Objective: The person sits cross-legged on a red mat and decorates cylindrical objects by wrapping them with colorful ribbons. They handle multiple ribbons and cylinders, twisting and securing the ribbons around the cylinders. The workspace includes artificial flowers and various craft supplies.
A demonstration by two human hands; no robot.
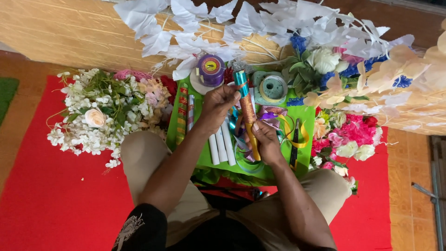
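Both hands (pixel 241 121) grip glittery foil-wrapped stick (pixel 248 111).

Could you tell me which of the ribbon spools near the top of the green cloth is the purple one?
The purple spool is the left one, standing on a white disc just above the left hand. The other spool, to its right, is pale green and lies flat.

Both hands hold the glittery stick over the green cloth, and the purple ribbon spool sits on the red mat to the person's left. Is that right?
Not quite. In the head view both hands, left hand and right hand, do hold the glittery stick over the green cloth, but the purple ribbon spool sits at the cloth's far edge, not on the red mat.
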